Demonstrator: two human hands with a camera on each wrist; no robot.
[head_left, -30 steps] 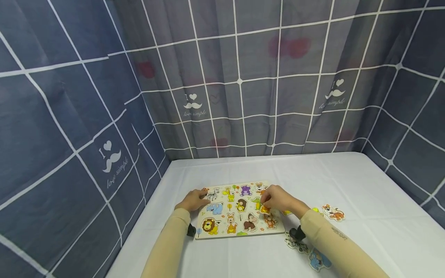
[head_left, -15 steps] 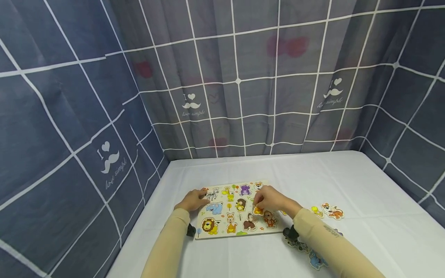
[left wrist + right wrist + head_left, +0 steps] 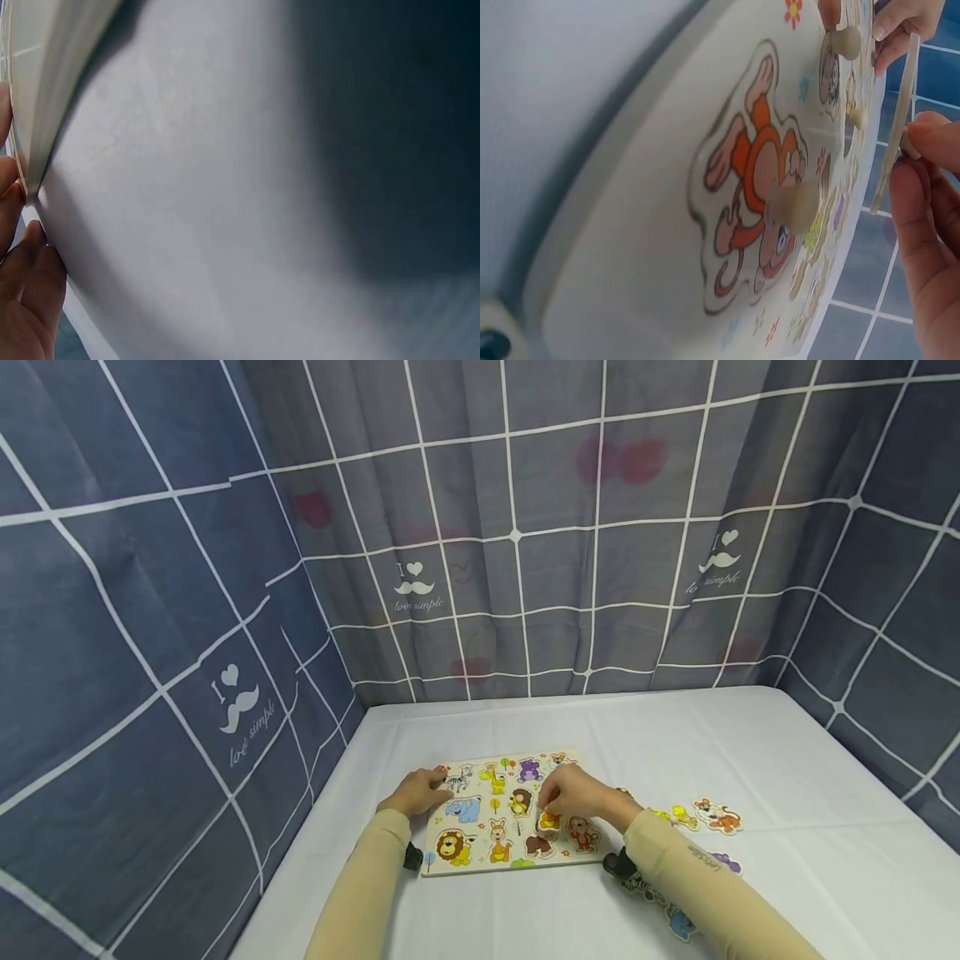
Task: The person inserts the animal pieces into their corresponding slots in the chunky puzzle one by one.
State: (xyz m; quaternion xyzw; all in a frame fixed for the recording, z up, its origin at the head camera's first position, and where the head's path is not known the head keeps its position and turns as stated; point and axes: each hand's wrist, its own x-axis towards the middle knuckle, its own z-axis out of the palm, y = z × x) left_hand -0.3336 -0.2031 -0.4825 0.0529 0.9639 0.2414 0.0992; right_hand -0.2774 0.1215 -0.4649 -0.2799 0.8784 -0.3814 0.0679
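Observation:
A wooden animal puzzle board (image 3: 482,858) lies on the white table. My left hand (image 3: 411,793) grips its left edge, thumb and index fingertip over the top near the zebra picture; other fingers sit at the edge in the left wrist view. My right hand (image 3: 577,792) pinches the knob of an orange-yellow puzzle piece (image 3: 550,820), held over the board and partly covering the gorilla. Seen edge-on, that tilted piece (image 3: 897,124) hides its picture in the right wrist view. Close by, the monkey piece (image 3: 761,161) with its round wooden knob (image 3: 795,208) sits on the board.
Right of the board lie a tiger piece (image 3: 717,817), a yellow piece (image 3: 678,815), a purple piece (image 3: 727,862), a zebra piece (image 3: 643,887) and a blue piece (image 3: 681,922), some partly under my right forearm. Dark checked curtains (image 3: 480,610) enclose the table.
My right hand has moved left over the board with the orange-yellow piece, from beside the crocodile to above the gorilla. The left hand has stayed at the board's edge.

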